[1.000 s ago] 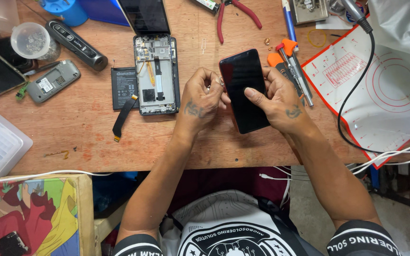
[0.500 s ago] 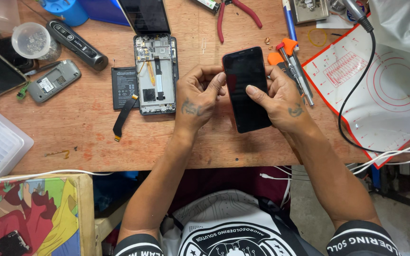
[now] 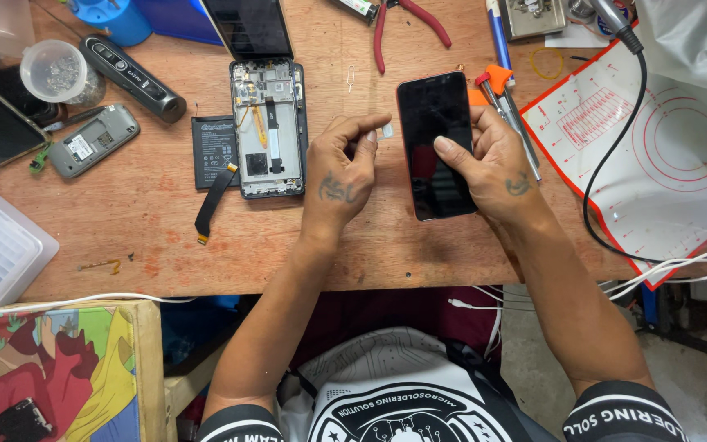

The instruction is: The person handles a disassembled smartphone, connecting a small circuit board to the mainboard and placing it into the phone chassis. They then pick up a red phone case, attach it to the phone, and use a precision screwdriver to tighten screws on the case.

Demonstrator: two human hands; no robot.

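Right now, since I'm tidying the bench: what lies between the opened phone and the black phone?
In the head view, the left hand lies between the opened phone and the black phone, its fingertips pinching a small white piece.

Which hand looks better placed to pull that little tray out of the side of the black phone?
Left, probably. The left hand pinches a small white piece right at the edge of the black phone, while the right hand grips the phone, thumb across the screen.

I'm at a phone repair workshop: my wooden counter (image 3: pixel 165 245) carries an opened phone (image 3: pixel 269 127) with its insides bare, a loose battery (image 3: pixel 213 151) just left of it, red-handled pliers (image 3: pixel 407 24) up to its right, and a silicone soldering mat (image 3: pixel 656 164) far right.
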